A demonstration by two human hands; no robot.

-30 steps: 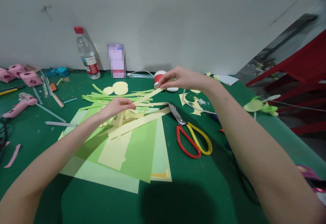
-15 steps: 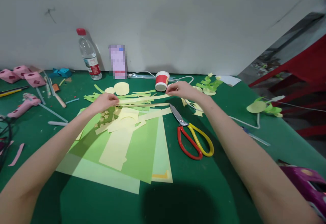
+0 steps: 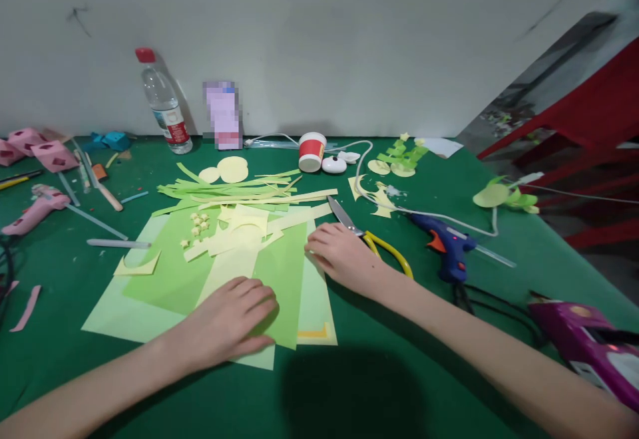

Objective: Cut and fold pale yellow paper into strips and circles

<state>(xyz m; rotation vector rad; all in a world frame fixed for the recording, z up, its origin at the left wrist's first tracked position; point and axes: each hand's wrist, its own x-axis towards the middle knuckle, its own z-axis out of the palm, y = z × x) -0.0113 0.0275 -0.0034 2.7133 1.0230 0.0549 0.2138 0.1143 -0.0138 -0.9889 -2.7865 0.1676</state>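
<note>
My left hand (image 3: 227,322) lies palm down on the near edge of a stack of green and yellow paper sheets (image 3: 170,273), fingers stretched out and close together. My right hand (image 3: 342,256) rests palm down at the stack's right edge, fingers loosely spread, partly covering the handles of the scissors (image 3: 349,223); only the yellow loop and the blades show. Beyond the hands lie cut yellow pieces (image 3: 244,226), small paper stars (image 3: 198,223) and a pile of green and yellow strips (image 3: 234,193). Neither hand holds anything I can see.
A blue glue gun (image 3: 449,243) with its cable lies right of the scissors. A purple device (image 3: 584,339) is at the near right. A red cup (image 3: 312,151), a water bottle (image 3: 162,110) and a green paper tree (image 3: 399,156) stand at the back. A pink glue gun (image 3: 30,209) lies left.
Both hands let go of the long yellow strip they held stretched between them and drew back toward me, coming down on the paper stack. The strip now lies on the pile.
</note>
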